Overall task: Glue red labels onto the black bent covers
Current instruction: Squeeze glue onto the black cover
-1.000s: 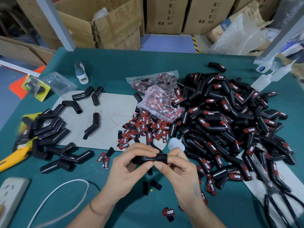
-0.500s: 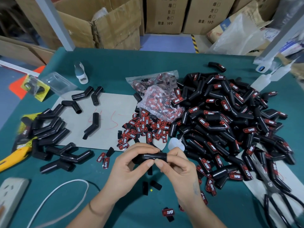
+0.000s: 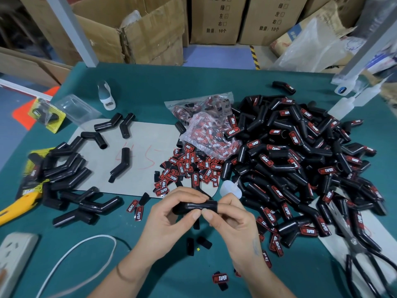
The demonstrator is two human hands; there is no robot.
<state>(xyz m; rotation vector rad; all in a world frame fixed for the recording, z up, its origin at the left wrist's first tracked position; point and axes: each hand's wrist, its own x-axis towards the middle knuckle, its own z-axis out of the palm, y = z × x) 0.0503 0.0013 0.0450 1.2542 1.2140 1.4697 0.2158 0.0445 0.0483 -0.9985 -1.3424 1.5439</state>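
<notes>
A: Head view: both hands were on one cover (image 3: 194, 207), held just this side of the card (image 3: 137, 160). Left hand (image 3: 171, 220) curled round its left end, right hand (image 3: 232, 220) pinching the right end.

B: Label on it?

A: Couldn't tell; fingers hid the face.

B: How far along did it look?

A: Well over halfway, I'd judge. Right of the card sat the labelled pile (image 3: 300, 164), far too many to count. Left of it and on it lay the bare covers (image 3: 64, 173), maybe fifteen to twenty.

B: Labels left?

A: Plenty. A loose heap of labels (image 3: 189, 168) at the card's right edge, plus two bags (image 3: 206, 125) behind that heap. One glue bottle (image 3: 231, 189) lay beside it.
</notes>
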